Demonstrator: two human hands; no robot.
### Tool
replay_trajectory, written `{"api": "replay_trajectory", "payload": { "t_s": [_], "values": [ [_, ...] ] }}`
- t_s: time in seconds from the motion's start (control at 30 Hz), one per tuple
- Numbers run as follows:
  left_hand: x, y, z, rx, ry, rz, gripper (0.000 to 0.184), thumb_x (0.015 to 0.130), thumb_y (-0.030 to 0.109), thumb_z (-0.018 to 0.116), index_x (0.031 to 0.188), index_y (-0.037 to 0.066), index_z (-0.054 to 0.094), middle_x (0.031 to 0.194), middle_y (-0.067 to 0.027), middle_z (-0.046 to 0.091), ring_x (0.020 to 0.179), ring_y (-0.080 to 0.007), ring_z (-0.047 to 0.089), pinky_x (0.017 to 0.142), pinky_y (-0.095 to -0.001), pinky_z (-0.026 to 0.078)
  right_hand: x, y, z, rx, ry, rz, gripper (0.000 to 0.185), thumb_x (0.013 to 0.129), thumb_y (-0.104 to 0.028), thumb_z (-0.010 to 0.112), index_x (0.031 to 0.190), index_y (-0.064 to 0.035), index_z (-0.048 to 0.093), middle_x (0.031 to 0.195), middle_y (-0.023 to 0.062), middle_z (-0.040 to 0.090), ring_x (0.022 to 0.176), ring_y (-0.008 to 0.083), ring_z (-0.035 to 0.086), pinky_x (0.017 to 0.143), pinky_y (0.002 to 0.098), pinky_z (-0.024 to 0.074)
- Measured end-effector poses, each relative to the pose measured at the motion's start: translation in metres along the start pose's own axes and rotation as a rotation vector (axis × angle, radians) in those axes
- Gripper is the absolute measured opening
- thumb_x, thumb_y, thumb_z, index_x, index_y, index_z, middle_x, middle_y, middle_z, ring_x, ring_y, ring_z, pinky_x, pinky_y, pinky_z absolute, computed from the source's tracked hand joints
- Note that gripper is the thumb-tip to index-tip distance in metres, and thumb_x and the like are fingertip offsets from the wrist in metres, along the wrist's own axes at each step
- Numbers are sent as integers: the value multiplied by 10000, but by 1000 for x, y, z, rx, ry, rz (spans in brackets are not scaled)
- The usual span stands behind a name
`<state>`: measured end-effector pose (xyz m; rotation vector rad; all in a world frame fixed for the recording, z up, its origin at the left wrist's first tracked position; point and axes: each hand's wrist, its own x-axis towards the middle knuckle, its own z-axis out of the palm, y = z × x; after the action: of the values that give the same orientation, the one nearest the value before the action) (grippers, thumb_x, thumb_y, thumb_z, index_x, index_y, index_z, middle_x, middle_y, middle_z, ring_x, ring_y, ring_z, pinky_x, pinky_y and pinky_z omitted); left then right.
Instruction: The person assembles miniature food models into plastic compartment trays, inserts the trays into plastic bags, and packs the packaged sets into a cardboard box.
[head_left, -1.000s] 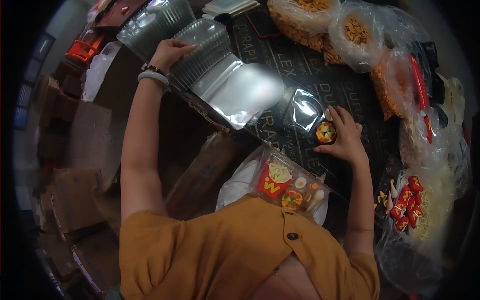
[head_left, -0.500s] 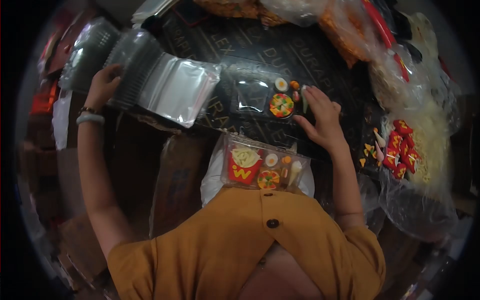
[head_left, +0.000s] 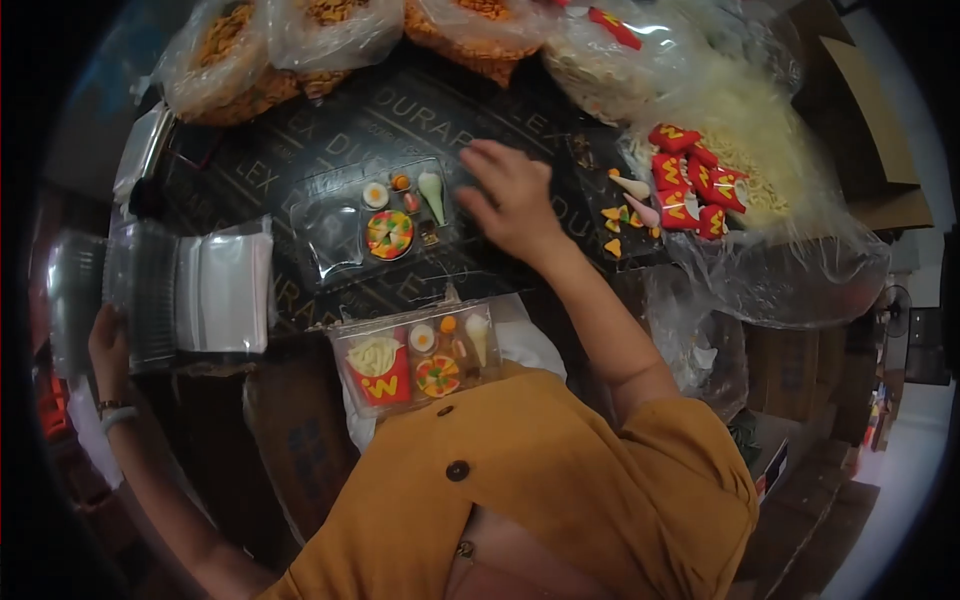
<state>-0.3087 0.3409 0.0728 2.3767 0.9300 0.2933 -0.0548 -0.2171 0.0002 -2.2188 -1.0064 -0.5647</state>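
Observation:
My right hand (head_left: 515, 200) is raised over the dark table with its fingers spread and nothing in them. Just left of it lies a clear plastic tray (head_left: 335, 243). In its right part are a toy pizza (head_left: 389, 233), a toy fried egg (head_left: 375, 195), a small orange piece (head_left: 401, 182) and a pale green toy ice cream cone (head_left: 432, 195). The tray's left compartment holds nothing. At the far left, my left hand (head_left: 108, 345) has its fingers curled on the near edge of a stack of clear plastic trays (head_left: 140, 285).
A filled pack (head_left: 375, 370) with toy fries rests against my body. Clear bags (head_left: 740, 285) lie beside the stack, wait-free red fry boxes (head_left: 680, 180) sit at right with loose cones (head_left: 630, 186). Bags of orange pieces (head_left: 470, 35) line the back.
The view has swung to the right. My right hand has let go of the ice cream cone, which now lies in the tray, and drawn back from it. My left hand stays at the stacked trays.

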Motion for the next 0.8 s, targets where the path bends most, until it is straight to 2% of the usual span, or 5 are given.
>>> {"api": "replay_trajectory", "payload": {
  "t_s": [0.13, 0.3, 0.43, 0.6, 0.8],
  "values": [
    [13, -29, -19, 536, 226, 183, 400, 863, -18, 496, 1259, 33, 502, 1236, -141, 554, 1123, -207, 547, 952, -318, 422, -11, 103, -79, -274, 271, 318, 151, 764, -188, 660, 851, -66, 680, 1009, 97, 625, 934, 268, 595, 801, 421, 418],
    [-21, 51, -1, 420, 595, 704, 371, 878, 39, 551, 1247, 73, 526, 1222, -119, 565, 1057, -169, 591, 872, -270, 488, -18, 201, -152, -1033, -162, 484, 437, 721, -405, 681, 1009, -78, 648, 1067, 85, 619, 970, 272, 588, 856, 448, 402],
    [-59, 122, 42, 211, 502, 780, 329, 895, 3, 517, 1213, 79, 553, 1127, -105, 621, 1000, -163, 617, 854, -248, 503, -2, 230, -165, -796, -457, 559, 469, 674, -409, 712, 995, -77, 633, 1001, 127, 637, 973, 302, 585, 816, 463, 426],
    [-80, 145, 63, -246, 417, 466, 314, 897, 68, 554, 1206, 21, 534, 965, -55, 638, 839, -93, 611, 783, -235, 502, 5, 157, -185, -1029, -425, 381, 444, 636, -304, 732, 1003, -77, 627, 927, 131, 636, 899, 328, 590, 758, 430, 453],
    [-68, 149, 72, -821, 119, 258, 321, 884, 115, 587, 1189, 24, 552, 891, -19, 620, 774, -86, 578, 721, -218, 472, 31, -8, -89, -184, -129, -123, 461, 643, -162, 742, 1065, -69, 582, 982, 126, 599, 952, 301, 568, 769, 420, 426]
  ]
}}
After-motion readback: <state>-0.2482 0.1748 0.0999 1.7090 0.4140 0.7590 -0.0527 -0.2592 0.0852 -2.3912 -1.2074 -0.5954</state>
